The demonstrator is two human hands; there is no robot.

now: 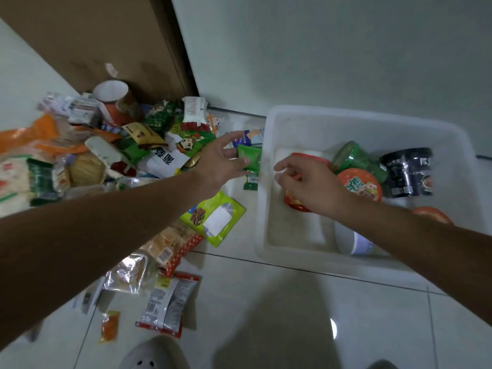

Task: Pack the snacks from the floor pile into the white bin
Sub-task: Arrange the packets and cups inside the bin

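The snack pile covers the floor at left: bags, packets and a paper cup. To its right stands the white bin. It holds green cups, an orange-lidded bowl and a black cup. My left hand reaches across the pile's right edge, thumb and a finger pinching a small green packet beside the bin's left wall. My right hand is inside the bin with its fingers curled over a red container, mostly hidden under the palm.
A cardboard box leans at the back left, next to a pale wall. A lime-green pouch, a clear bag, silver-red packets and a small orange sachet lie on the tiled floor near me. A grey slipper shows at the bottom edge.
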